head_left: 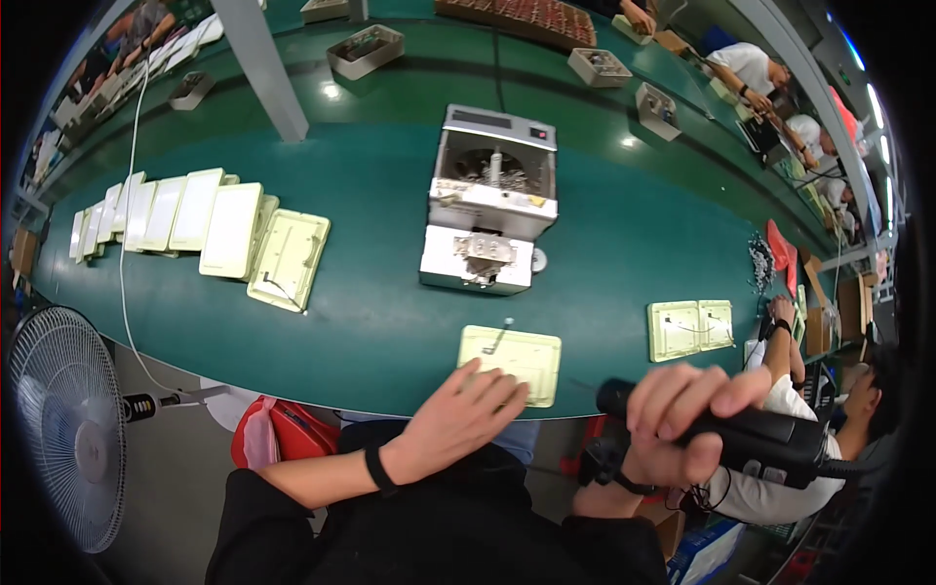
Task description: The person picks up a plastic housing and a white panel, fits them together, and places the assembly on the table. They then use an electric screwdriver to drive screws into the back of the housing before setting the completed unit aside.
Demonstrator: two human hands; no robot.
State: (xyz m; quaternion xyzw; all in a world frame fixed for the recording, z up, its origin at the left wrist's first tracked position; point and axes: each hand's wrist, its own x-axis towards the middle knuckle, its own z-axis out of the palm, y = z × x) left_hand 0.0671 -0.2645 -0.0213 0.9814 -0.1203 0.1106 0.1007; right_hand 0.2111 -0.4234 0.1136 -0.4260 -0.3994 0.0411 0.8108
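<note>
A pale green plastic casing half (539,357) lies at the table's front edge, a short dark wire with a small tip on its upper part. My left hand (468,419) rests over its lower left side, fingers stretched out and lying flat, covering that corner. My right hand (687,414) is wrapped round a black electric screwdriver (760,444), raised at the right of the casing. The tool's nose points left and its cable leaves at the right; it touches nothing that I can make out. Beyond the casing stands a grey and white screw feeder (490,200) with loose screws inside.
At the left lies an overlapping row of pale casings (232,229), one showing its inside (290,258). Two open casings (675,330) lie at the right, near a co-worker's arm (780,336). A metal post (263,68), parts bins (366,51) and a fan (68,429) stand around.
</note>
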